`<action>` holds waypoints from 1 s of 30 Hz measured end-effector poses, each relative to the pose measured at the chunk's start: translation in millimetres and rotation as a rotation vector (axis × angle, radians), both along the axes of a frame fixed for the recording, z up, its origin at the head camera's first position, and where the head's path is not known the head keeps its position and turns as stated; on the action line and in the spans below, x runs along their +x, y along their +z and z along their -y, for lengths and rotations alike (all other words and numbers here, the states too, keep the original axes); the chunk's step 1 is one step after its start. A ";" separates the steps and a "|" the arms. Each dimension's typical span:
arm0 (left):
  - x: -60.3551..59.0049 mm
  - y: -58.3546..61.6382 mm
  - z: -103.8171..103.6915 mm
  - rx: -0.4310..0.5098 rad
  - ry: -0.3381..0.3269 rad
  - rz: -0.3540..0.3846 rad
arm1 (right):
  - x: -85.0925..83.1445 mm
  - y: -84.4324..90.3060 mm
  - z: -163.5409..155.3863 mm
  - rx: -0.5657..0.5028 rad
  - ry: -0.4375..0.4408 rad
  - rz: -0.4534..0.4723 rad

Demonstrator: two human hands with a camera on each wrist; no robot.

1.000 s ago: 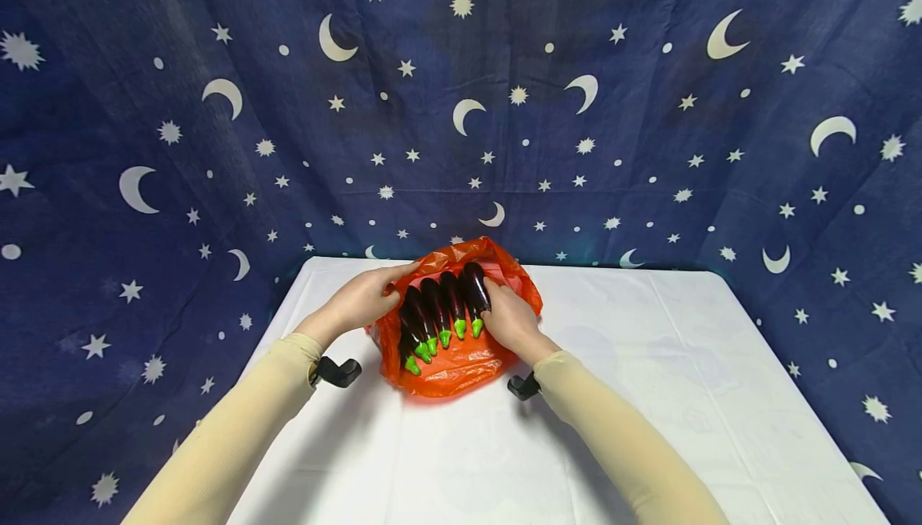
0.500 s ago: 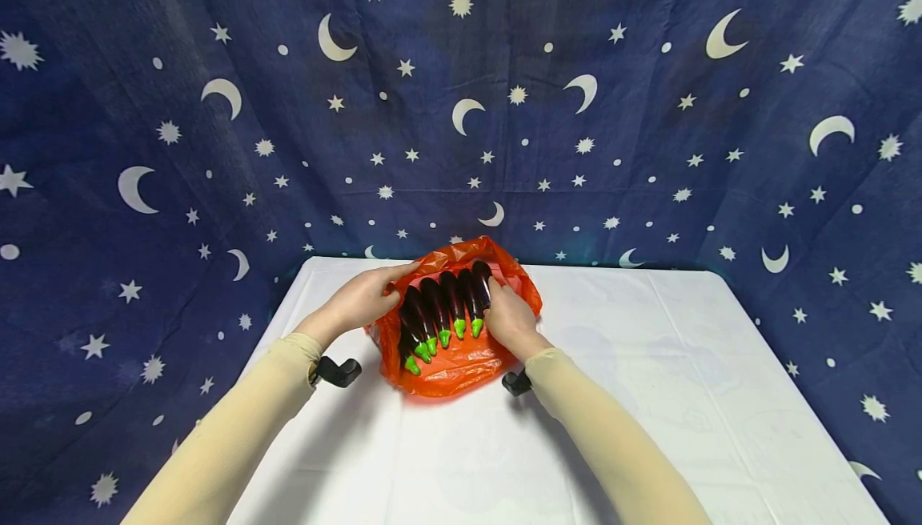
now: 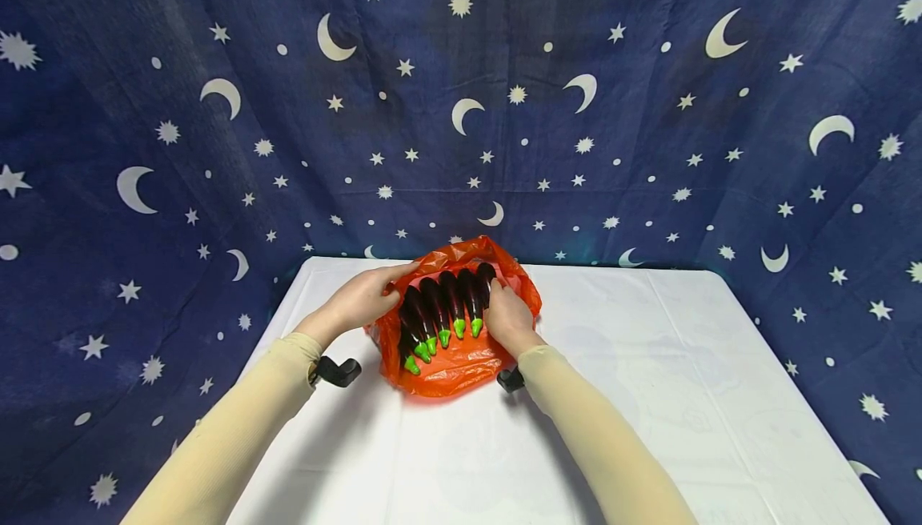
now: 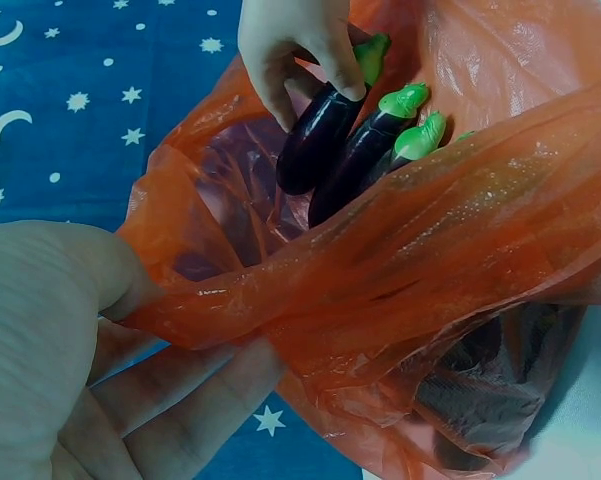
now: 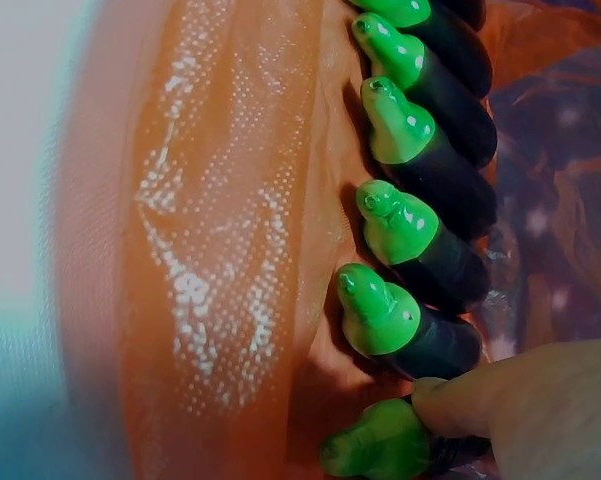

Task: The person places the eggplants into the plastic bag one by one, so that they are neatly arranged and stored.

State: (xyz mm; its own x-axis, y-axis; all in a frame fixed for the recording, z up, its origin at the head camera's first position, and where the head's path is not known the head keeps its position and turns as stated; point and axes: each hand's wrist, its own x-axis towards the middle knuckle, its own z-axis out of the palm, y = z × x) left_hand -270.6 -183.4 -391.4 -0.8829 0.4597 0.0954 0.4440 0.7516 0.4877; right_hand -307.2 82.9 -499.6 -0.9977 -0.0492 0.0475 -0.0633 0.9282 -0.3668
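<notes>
Eggplants [image 3: 441, 306]: a row of dark purple eggplants with bright green stem caps lay side by side inside the orange bag, caps pointing toward me.
Outermost eggplant [image 4: 320, 135]: at the right end of the row, it was the one under my right hand.
Orange bag [image 3: 454, 365]: thin crinkled plastic, mouth spread open, it sat on the table near the far edge, the eggplants resting in its hollow.
My right hand [image 3: 508, 317]: at the bag's right side, its fingers [image 4: 290, 45] were curled over the outermost eggplant, thumb and fingertips gripping it near the green cap.
My left hand [image 3: 362, 298]: at the bag's left side, it pinched the bag's rim between thumb and fingers, holding the mouth open.
Table [image 3: 684, 365]: covered in white cloth, it carried the bag.
Backdrop [image 3: 648, 109]: dark blue fabric printed with white moons and stars hung behind the table and beyond the bag.
</notes>
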 end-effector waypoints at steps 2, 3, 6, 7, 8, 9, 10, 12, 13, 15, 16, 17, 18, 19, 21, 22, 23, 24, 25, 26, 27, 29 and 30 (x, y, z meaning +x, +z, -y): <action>0.1 0.1 0.0 -0.003 0.000 -0.005 | -0.4 -0.5 1.1 -0.002 -0.011 0.000; 0.1 0.2 -0.1 -0.004 0.000 -0.007 | -0.6 -0.7 1.5 -0.003 -0.017 0.001; 0.2 0.3 -0.1 -0.006 -0.001 -0.014 | -0.9 -1.4 2.6 -0.002 -0.028 0.005; 0.2 0.3 0.0 -0.007 -0.002 -0.016 | -0.9 -1.5 2.7 0.000 -0.030 0.005; 0.2 0.2 0.2 -0.006 -0.002 -0.016 | -1.1 -1.9 2.9 0.003 -0.033 0.007; 0.3 0.1 0.3 -0.005 -0.003 -0.016 | -1.3 -2.2 3.0 0.005 -0.035 0.008; 0.3 0.1 0.6 -0.004 -0.003 -0.015 | -1.5 -2.8 3.0 0.007 -0.037 0.010; 0.3 -0.2 0.9 0.000 -0.003 -0.013 | -2.3 -4.0 3.0 0.010 -0.039 0.010; 0.1 -0.3 1.0 0.001 -0.003 -0.013 | -2.6 -4.4 2.9 0.010 -0.038 0.010; 0.0 -0.6 1.2 0.001 -0.003 -0.012 | -3.8 -5.6 2.5 0.015 -0.036 0.005; -0.1 -0.5 1.4 0.001 -0.004 -0.012 | -4.5 -6.0 2.2 0.018 -0.035 0.005; -0.2 -0.6 1.4 0.001 -0.005 -0.011 | -5.2 -6.4 2.0 0.022 -0.034 0.005; -0.3 -0.6 1.5 0.001 -0.006 -0.010 | -5.8 -6.7 1.5 0.025 -0.033 0.004; -0.3 -0.5 1.6 0.002 -0.007 -0.011 | -6.4 -7.0 1.1 0.028 -0.033 0.006; -0.5 -1.0 2.0 0.003 -0.010 -0.011 | -7.2 -7.3 0.1 0.032 -0.034 0.010; -0.6 -1.3 2.2 0.002 -0.010 -0.013 | -7.6 -7.5 -0.3 0.034 -0.035 0.015; -0.6 -1.3 2.3 0.003 -0.010 -0.013 | -8.1 -7.7 -0.8 0.035 -0.033 0.016; -0.7 -1.5 2.3 0.003 -0.009 -0.013 | -8.5 -8.0 -1.4 0.037 -0.032 0.017; -0.7 -1.6 2.5 0.004 -0.009 -0.010 | -9.0 -8.4 -1.9 0.040 -0.031 0.021; -1.1 -2.0 2.6 0.002 -0.009 -0.011 | -9.5 -8.8 -2.3 0.043 -0.029 0.022; -1.0 -1.8 2.5 0.002 -0.005 -0.009 | -10.2 -9.4 -2.6 0.047 -0.027 0.022; -1.3 -1.9 2.7 0.001 -0.004 -0.007 | -11.3 -10.4 -3.0 0.056 -0.022 0.019; -1.5 -2.1 2.9 -0.001 -0.004 -0.008 | -11.8 -11.0 -3.0 0.060 -0.022 0.018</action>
State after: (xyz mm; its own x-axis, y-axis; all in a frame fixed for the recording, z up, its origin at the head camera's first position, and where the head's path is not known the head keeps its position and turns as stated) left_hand -272.1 -186.3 -393.6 -0.8804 0.4632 0.1017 0.4507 0.7503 0.4836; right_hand -319.0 85.9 -510.6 -0.9992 -0.0297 0.0277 -0.0368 0.9495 -0.3117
